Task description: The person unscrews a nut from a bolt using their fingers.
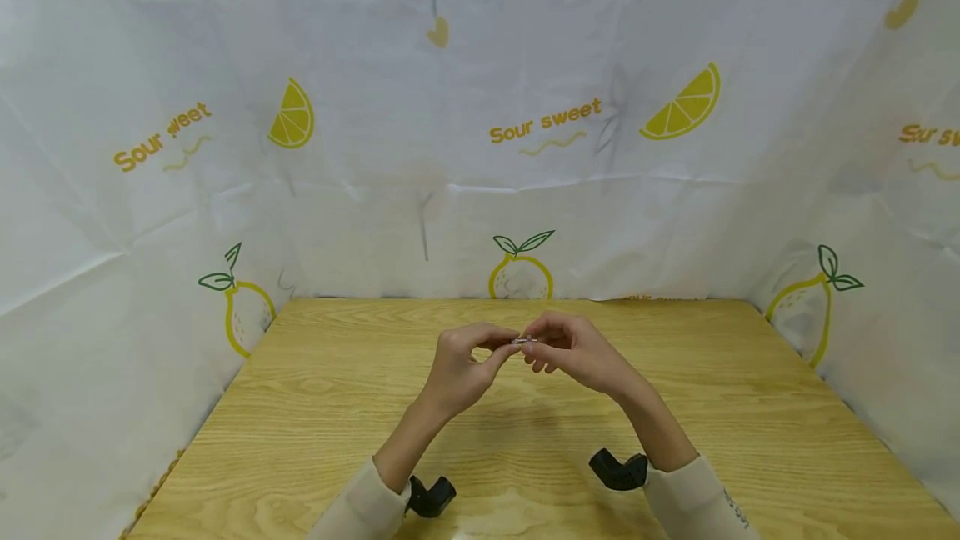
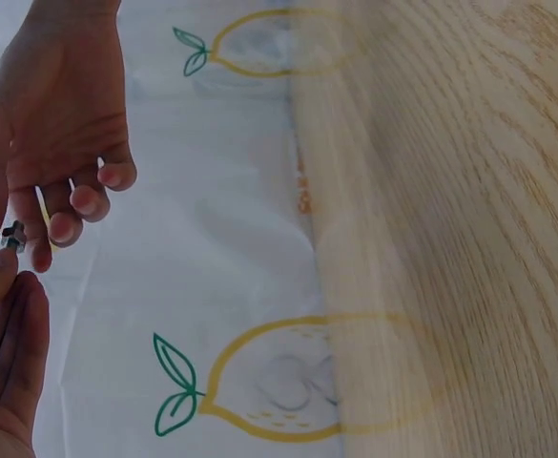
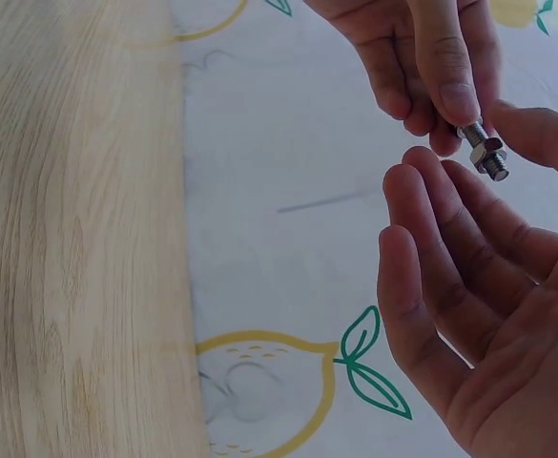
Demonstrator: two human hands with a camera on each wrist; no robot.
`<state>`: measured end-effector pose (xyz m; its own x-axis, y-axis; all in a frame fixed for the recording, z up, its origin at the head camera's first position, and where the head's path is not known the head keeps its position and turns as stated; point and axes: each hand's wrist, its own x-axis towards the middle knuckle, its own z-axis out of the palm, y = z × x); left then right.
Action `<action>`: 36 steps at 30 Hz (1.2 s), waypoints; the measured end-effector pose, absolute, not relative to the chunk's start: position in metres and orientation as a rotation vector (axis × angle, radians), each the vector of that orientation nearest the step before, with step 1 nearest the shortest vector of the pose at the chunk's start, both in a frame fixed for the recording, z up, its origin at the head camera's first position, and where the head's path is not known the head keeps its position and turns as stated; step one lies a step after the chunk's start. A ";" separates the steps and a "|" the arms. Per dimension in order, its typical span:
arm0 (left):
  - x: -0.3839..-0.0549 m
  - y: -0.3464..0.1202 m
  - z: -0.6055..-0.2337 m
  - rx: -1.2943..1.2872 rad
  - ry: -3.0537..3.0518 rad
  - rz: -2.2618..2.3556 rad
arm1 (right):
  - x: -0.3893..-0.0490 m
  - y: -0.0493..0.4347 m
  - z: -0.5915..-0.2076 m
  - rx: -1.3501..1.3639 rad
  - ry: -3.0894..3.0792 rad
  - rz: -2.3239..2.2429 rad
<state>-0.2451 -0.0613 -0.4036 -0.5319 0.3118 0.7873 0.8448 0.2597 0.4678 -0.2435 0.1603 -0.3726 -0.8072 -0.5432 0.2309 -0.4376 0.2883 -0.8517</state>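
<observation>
A small metal bolt (image 3: 473, 134) carries a hex nut (image 3: 488, 151) near its threaded end, which sticks out past the nut. My left hand (image 1: 463, 367) pinches the other end of the bolt between thumb and fingers, hiding that end. Around the nut, my right hand (image 1: 583, 354) is held with thumb on one side and fingers on the other. In the right wrist view its fingers are loosely extended, and a gap shows between them and the nut. Both hands are raised above the wooden table.
The wooden table (image 1: 337, 423) spreads beneath both hands. A white cloth (image 1: 375, 148) printed with lemons hangs behind and along both sides. Black curved mounts (image 1: 619, 471) sit at both wrists, by the cream sleeves (image 1: 693, 498).
</observation>
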 end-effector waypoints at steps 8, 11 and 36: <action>-0.245 -0.061 -0.404 -1.026 -2.004 -1.248 | -0.245 0.161 -0.373 -0.942 2.453 -1.549; -0.245 -0.061 -0.405 -1.023 -2.008 -1.247 | -0.245 0.163 -0.374 -0.951 2.442 -1.569; -0.246 -0.062 -0.406 -1.019 -2.018 -1.220 | -0.245 0.161 -0.375 -0.934 2.466 -1.581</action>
